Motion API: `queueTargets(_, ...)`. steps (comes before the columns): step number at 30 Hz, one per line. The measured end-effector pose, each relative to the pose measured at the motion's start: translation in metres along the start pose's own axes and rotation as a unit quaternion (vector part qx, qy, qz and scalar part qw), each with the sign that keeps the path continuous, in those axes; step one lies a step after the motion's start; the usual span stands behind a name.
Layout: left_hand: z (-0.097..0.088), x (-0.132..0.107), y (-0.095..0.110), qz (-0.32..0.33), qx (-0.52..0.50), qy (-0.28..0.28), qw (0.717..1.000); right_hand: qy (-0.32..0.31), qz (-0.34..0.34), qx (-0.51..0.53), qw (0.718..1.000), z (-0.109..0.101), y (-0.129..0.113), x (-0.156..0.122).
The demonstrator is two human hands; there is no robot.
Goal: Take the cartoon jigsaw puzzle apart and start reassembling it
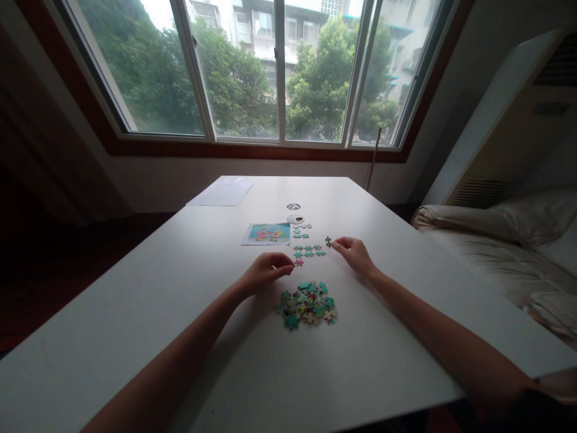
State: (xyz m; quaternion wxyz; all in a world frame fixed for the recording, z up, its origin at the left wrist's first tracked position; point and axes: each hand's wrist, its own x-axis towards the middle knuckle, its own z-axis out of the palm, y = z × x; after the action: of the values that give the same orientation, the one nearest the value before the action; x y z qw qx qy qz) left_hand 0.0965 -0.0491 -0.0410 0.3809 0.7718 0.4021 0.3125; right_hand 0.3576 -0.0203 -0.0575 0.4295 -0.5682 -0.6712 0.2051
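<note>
Between thumb and fingertips, my right hand [354, 254] pinches a dark-looking puzzle piece [329, 242], held up just right of the laid-out pieces. My left hand [269, 269] is closed in a pinch, its fingertips at the left edge of a pink puzzle piece [299, 263]. Above that piece, several teal puzzle pieces [309, 254] lie in short rows, spaced apart. Closer to me is a loose heap of mixed puzzle pieces [309, 304] in teal, cream, red and yellow. A colourful picture sheet [269, 234] lies left of the rows.
Two small round objects [296, 219] lie behind the rows on the white table [148, 307]. White papers [220, 192] rest at the far left corner. A pale padded seat [487, 234] stands to the right, and a wide window [279, 78] is ahead.
</note>
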Motion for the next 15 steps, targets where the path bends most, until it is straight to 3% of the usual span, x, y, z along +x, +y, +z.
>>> queueTargets(4, -0.002, 0.0, -0.001, -0.002, 0.025, 0.006, 1.0, 0.011, 0.026, -0.119, 0.993, 0.003, 0.009, 0.01)
queueTargets(8, -0.004, 0.0, -0.002, -0.002, 0.048, 0.014, 0.999, -0.006, 0.032, -0.154, 0.987, 0.005, 0.015, 0.013)
queueTargets(15, -0.006, 0.0, -0.01, -0.005, 0.083, 0.017, 0.996, -0.047, -0.044, -0.212, 0.975, 0.006, 0.017, 0.016)
